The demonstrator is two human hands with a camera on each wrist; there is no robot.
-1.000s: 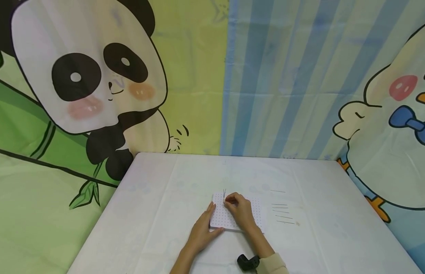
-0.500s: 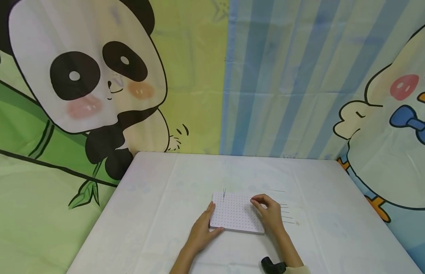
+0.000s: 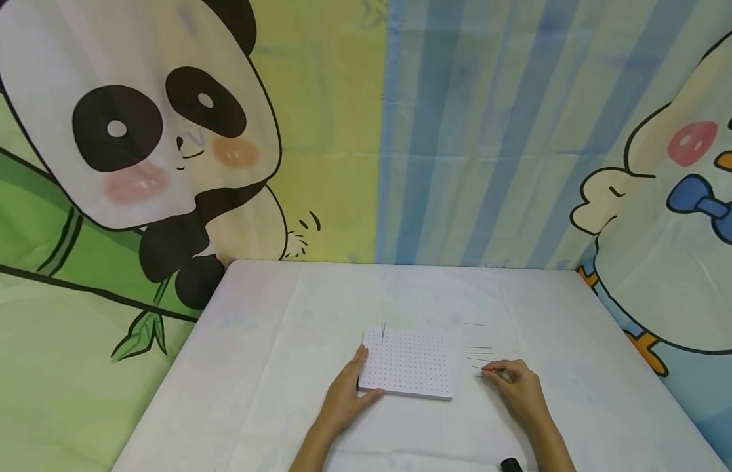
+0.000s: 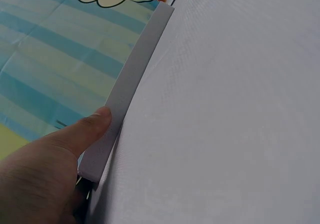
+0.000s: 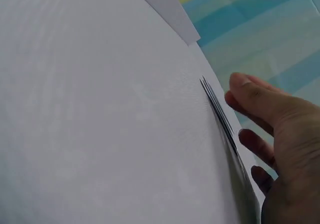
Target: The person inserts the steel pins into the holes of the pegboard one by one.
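Observation:
A white board dotted with small holes lies on the table, its front edge shown large in the left wrist view. My left hand holds its near left corner, thumb along the front edge and fingers at the left side. Two thin dark needles stand close together near the board's far left corner. To the right of the board, several loose thin metal needles lie roughly parallel. My right hand is at the nearest of these, thumb and forefinger close together, with nothing seen held between them.
One more thin needle lies farther back from the row. The table is covered in a white cloth. Behind it hangs a printed curtain with a panda and a duck. A black device sits at my right wrist.
My right hand has moved from the upright needles across the board to the loose needles on the right. The left hand stays at the board's corner. The head view has shifted slightly.

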